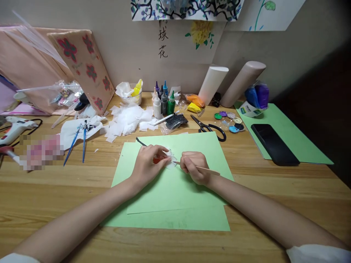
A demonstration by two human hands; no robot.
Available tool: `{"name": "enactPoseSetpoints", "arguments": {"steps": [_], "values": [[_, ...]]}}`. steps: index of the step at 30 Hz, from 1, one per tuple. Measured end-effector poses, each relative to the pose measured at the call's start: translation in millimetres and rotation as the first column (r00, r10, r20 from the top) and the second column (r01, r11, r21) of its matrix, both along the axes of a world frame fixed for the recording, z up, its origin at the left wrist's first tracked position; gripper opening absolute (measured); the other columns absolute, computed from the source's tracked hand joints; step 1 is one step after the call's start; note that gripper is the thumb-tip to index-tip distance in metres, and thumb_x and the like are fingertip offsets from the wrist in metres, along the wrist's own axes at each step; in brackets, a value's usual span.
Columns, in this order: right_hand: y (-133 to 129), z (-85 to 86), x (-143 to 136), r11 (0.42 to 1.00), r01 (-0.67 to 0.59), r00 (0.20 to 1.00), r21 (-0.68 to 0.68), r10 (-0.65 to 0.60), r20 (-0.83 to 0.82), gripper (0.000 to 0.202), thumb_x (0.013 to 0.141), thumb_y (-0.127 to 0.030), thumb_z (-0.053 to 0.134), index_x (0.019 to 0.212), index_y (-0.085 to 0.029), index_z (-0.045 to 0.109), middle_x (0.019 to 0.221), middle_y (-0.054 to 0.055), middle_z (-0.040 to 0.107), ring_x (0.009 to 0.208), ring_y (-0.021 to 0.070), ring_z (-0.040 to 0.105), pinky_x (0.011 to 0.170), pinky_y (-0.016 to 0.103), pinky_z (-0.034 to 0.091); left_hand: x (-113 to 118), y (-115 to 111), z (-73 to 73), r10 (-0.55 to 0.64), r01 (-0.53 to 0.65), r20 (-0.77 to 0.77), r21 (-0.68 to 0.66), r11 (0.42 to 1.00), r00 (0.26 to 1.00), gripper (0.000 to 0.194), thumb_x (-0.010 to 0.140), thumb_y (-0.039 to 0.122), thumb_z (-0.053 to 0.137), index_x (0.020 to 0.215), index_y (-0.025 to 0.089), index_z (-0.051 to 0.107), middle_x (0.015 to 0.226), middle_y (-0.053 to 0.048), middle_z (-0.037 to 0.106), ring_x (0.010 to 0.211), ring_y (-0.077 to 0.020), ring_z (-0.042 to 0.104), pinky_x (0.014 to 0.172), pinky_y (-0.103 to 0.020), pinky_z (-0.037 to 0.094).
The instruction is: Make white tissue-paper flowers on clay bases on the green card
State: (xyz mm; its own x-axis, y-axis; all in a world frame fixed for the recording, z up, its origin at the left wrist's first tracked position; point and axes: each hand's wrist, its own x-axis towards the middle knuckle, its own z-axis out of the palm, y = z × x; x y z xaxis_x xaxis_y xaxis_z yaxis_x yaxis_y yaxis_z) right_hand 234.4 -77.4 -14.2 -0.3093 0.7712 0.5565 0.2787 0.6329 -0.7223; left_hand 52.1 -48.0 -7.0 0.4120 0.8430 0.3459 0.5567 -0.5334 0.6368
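Note:
My right hand (195, 168) is closed round a thin wooden stick (210, 170), its dark tip pointing left. The tip meets a small cluster of white paper pieces (172, 160) above the green sheets (175, 197). My left hand (149, 160) holds this cluster from the left between thumb and fingers. Something reddish shows between those fingers, too small to name. A short dark strip (141, 141) sticks out behind my left hand; whether it joins the cluster is hidden.
Behind the sheets lie a heap of white paper scraps (127, 118), several paint bottles (163, 104) and black-handled scissors (208, 128). Two blue brushes (84, 146) and a glue gun (18, 128) are at left. A phone (275, 144) rests at right, partly on another green sheet.

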Motion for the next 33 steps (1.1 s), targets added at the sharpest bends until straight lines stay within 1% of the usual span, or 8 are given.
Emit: {"name": "enactPoseSetpoints", "arguments": {"steps": [3,6,8,11,14,26,30,33], "values": [[-1,0.6,1,1.0,0.02,1.0,0.019,-0.019,-0.008,0.044,0.095,-0.028,0.025,0.054,-0.022,0.04,0.048,-0.002,0.042,0.046,0.0123,0.036,0.052,0.028,0.032,0,0,-1.7,0.002,-0.002,-0.001,0.027,1.0,1.0,0.019,0.075,0.029,0.07,0.09,0.023,0.06,0.078,0.002,0.07,0.071,-0.0159,0.062,0.073,-0.033,0.038],[1,1.6,1,0.967,0.247,0.967,0.056,-0.242,-0.081,0.034,0.092,-0.027,0.035,0.059,-0.022,0.043,0.054,-0.001,0.045,0.055,0.0147,0.042,0.058,0.03,0.035,-1,-1,-1.5,0.007,-0.008,0.011,0.039,0.999,1.0,0.016,0.077,0.03,0.069,0.088,0.023,0.059,0.079,0.001,0.069,0.071,-0.016,0.061,0.074,-0.034,0.038],[4,2.5,1,0.938,0.346,0.936,-0.014,-0.347,-0.062,0.02,0.086,-0.026,0.051,0.067,-0.022,0.047,0.063,0.0,0.051,0.064,0.0156,0.048,0.062,0.03,0.039,-2,-2,-0.3,0.008,-0.01,0.028,0.057,0.998,1.0,0.015,0.077,0.03,0.068,0.087,0.023,0.059,0.078,0.002,0.069,0.071,-0.0153,0.06,0.074,-0.033,0.037],[8,2.7,-1,0.951,0.278,0.96,-0.138,-0.279,0.013,0.016,0.075,-0.021,0.065,0.074,-0.022,0.049,0.073,0.0,0.058,0.071,0.0158,0.055,0.067,0.029,0.044,-3,-4,1.5,0.013,-0.017,0.055,0.078,0.997,0.998,0.013,0.078,0.029,0.067,0.085,0.022,0.058,0.079,0.002,0.067,0.071,-0.0143,0.059,0.074,-0.032,0.037],[8,0.9,-2,0.96,0.235,0.972,-0.155,-0.233,0.029,0.015,0.075,-0.016,0.063,0.074,-0.021,0.049,0.074,0.0,0.059,0.071,0.0151,0.057,0.068,0.029,0.046,-3,-4,1.9,0.025,-0.031,0.081,0.076,0.997,0.996,0.013,0.079,0.029,0.066,0.085,0.021,0.057,0.082,0.002,0.066,0.073,-0.014,0.058,0.074,-0.032,0.037],[7,-0.2,-2,0.911,0.293,0.896,-0.289,-0.367,-0.249,0.011,0.08,-0.021,0.06,0.078,-0.021,0.049,0.078,0.001,0.057,0.077,0.0156,0.057,0.071,0.03,0.046,-2,-5,-0.4,0.018,-0.026,0.124,0.061,0.998,0.992,0.015,0.082,0.029,0.062,0.092,0.021,0.054,0.085,-0.001,0.063,0.072,-0.0136,0.056,0.074,-0.032,0.04],[9,0.6,0,0.906,0.314,0.876,-0.285,-0.392,-0.281,0.012,0.081,-0.021,0.057,0.078,-0.022,0.045,0.077,0.0,0.053,0.075,0.0146,0.055,0.07,0.029,0.046,-5,0,0.4,0.144,-0.169,0.275,0.07,0.983,0.951,0.015,0.084,0.025,0.058,0.096,0.021,0.049,0.085,-0.001,0.058,0.074,-0.0137,0.052,0.071,-0.029,0.043],[8,1.2,1,0.941,0.207,0.947,-0.269,-0.262,-0.187,0.012,0.08,-0.019,0.055,0.076,-0.022,0.044,0.075,0.0,0.053,0.071,0.0143,0.054,0.067,0.029,0.045,-15,19,-3.2,0.311,-0.367,0.371,0.091,0.926,0.875,0.013,0.085,0.026,0.055,0.094,0.021,0.048,0.087,-0.002,0.055,0.077,-0.0146,0.05,0.072,-0.029,0.042]]}}
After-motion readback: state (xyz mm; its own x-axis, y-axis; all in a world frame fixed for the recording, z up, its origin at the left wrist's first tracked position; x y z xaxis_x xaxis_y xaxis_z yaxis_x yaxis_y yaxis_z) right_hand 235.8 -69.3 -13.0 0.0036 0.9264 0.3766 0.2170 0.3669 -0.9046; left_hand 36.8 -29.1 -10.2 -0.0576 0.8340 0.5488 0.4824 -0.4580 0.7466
